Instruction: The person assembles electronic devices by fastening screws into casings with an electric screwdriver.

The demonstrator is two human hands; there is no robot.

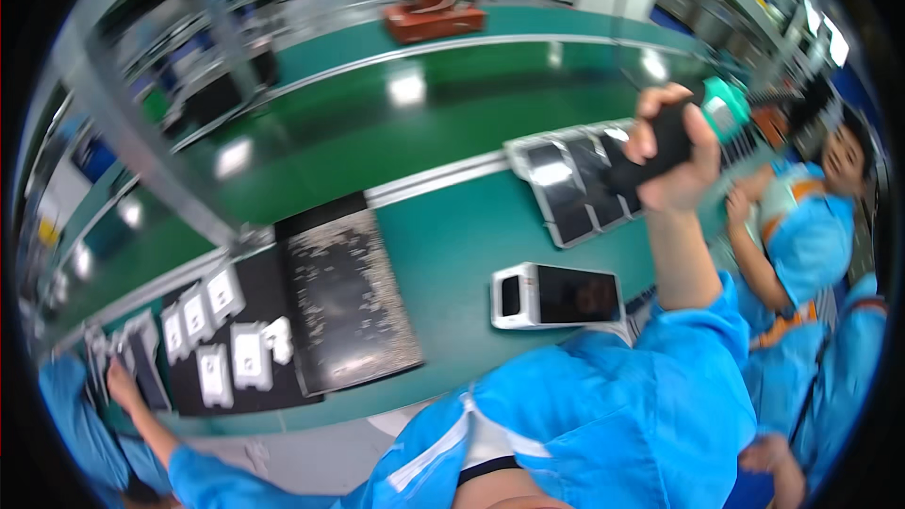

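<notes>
My right hand point(677, 146) is raised over the right side of the bench, fingers wrapped round a black and green electric screwdriver point(721, 111). Below it on the bench lies a white device point(528, 297) with a large dark screen. Far to the left, my left hand point(121, 385) reaches to a dark flat panel point(144, 363) at the bench's end. Its fingers are small and blurred, so their grip on the panel does not show clearly.
A black tray point(344, 297) of scattered small screws lies mid-bench, beside several white parts point(252, 356) on a black mat. Dark panels point(566, 184) lie at the right. A metal post point(156, 151) rises at left. Co-workers point(806, 226) sit close on the right; another person's sleeve point(71, 415) is at left.
</notes>
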